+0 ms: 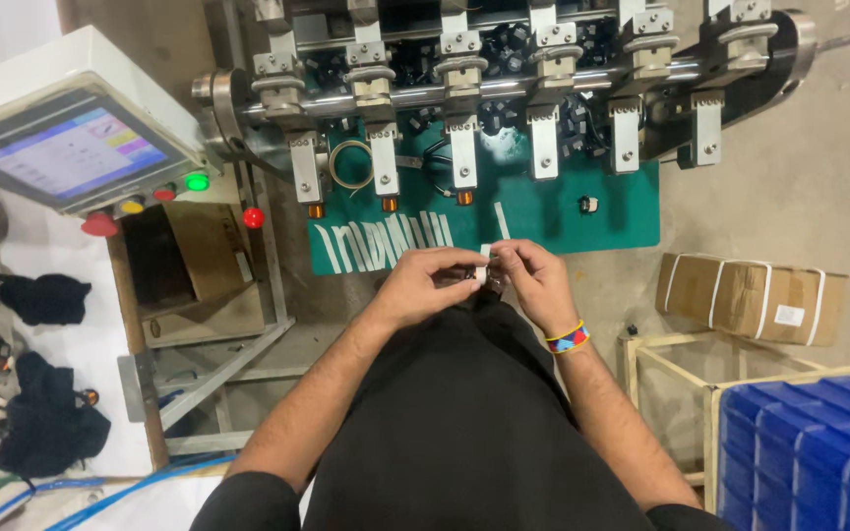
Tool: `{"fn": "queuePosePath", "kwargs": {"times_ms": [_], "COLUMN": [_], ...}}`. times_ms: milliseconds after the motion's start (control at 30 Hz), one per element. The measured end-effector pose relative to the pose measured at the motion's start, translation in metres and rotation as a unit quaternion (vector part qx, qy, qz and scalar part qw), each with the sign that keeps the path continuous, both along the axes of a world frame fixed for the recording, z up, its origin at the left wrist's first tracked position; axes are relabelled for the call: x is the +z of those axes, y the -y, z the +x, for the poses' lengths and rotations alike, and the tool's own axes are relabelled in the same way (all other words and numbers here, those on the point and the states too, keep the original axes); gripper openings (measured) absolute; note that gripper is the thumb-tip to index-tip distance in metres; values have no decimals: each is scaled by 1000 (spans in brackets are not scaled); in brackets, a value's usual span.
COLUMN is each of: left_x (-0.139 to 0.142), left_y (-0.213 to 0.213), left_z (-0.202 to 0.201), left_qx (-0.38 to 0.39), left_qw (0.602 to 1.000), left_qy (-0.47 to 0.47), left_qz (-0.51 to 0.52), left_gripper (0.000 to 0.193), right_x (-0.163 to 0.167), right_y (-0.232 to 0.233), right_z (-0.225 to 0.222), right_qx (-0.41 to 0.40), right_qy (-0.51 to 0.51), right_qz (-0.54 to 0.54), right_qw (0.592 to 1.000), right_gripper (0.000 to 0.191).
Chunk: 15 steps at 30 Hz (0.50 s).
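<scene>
My left hand (423,283) and my right hand (535,280) meet in front of my chest, fingers pinched together on a small black part with a white strip (483,268) between them. A coloured band sits on my right wrist (567,338). Just beyond my hands a green mat (543,211) carries several white strips (386,242) and one small dark part (588,205). Above it a winding machine (504,79) shows a row of metal heads, some with copper-coloured coils at their tips.
A control box with a lit screen (71,152) and green, yellow and red buttons stands at left. Cardboard boxes lie under it (199,275) and at right, strapped (750,295). A blue crate (804,452) and a wooden frame (681,364) sit at lower right; dark gloves at far left.
</scene>
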State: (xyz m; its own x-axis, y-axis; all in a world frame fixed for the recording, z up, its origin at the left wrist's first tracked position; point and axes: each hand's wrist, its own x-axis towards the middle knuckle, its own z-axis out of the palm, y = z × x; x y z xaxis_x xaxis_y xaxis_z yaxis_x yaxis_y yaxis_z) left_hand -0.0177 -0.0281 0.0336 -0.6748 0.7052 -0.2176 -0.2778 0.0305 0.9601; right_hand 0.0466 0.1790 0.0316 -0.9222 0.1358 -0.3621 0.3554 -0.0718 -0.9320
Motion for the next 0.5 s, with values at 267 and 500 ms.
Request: {"fn": "queuePosePath", "kwargs": {"times_ms": [267,500], "left_x": [5,-43], "left_y": [-48,-94], "left_z": [5,23], "left_qx": [55,104], "left_qw": [991,978], "left_qy": [-104,178], "left_qz": [-71,-25], "left_gripper": [51,40], "right_x": [28,60], "right_y": [-53,-95], "right_z": [-25,-11], "right_qx": [165,261], "right_qy": [-59,-200], "right_qz": [183,315], "right_qw": [967,890], "right_gripper": [14,23]}}
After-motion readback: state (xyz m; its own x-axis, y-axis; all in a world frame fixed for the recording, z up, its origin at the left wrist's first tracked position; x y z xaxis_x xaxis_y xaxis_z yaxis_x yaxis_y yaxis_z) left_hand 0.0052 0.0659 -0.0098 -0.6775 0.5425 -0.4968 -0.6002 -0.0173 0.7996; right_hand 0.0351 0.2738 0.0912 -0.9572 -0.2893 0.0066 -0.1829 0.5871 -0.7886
